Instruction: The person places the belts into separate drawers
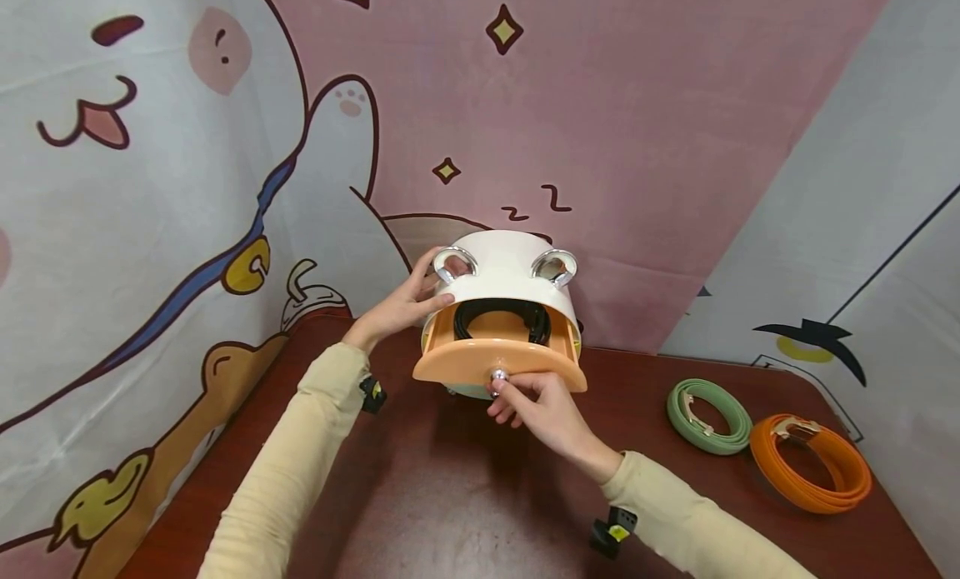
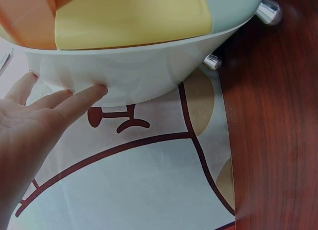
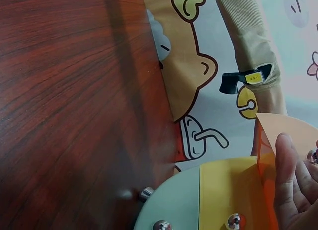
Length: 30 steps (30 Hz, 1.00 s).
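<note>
A small white storage box (image 1: 504, 262) with two chrome rings on its upper front stands at the back of the table. Its top orange drawer (image 1: 457, 361) is pulled out, and a coiled black belt (image 1: 463, 316) lies inside. My right hand (image 1: 551, 416) pinches the drawer's silver knob (image 1: 498, 377) between thumb and fingers. Against the box's left side rests my left hand (image 1: 401, 308), its fingers extended; the left wrist view shows the fingertips touching the white wall. In the right wrist view, a yellow drawer (image 3: 226, 185) and a pale green drawer (image 3: 171, 202) are visible beside the orange one.
A coiled green belt (image 1: 678, 412) and a coiled orange belt (image 1: 851, 471) lie on the right of the dark red wooden table (image 1: 450, 512). Behind the box hangs a printed cartoon cloth (image 1: 637, 146), which also covers the left and right sides.
</note>
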### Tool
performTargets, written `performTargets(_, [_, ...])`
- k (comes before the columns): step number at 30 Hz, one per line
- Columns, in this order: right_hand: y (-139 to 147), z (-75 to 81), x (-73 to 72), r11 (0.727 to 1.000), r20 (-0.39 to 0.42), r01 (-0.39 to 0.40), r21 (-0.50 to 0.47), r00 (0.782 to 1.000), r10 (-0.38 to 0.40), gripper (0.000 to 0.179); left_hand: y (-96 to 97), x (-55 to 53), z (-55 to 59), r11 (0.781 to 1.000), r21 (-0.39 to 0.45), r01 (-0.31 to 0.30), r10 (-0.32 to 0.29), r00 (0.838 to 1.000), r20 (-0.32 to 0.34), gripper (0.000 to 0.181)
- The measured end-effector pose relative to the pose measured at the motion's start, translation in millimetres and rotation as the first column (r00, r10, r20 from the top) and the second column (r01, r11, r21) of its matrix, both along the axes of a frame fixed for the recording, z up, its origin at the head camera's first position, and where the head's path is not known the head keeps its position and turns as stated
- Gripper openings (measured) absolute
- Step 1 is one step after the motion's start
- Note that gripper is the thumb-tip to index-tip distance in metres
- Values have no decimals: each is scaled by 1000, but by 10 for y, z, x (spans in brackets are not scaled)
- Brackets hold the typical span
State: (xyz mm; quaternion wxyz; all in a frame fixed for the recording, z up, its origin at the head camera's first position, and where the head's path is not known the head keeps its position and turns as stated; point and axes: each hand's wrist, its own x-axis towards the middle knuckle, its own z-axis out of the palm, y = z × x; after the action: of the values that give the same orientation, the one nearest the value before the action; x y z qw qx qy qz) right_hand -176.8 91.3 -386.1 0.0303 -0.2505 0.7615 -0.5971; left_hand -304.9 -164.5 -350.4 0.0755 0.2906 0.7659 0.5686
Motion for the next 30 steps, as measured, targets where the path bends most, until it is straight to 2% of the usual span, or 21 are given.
performTargets(22, [-5,-2,-114,999,-2,40,-28,999,-40,25,-5,-4,34,999,-43,-19,19,1000,-3,76])
performTargets(30, [-25,6,-145,998,27,52,-42,998,-51,25,-25,-5,39,998,-53,-25,27,999,33,78])
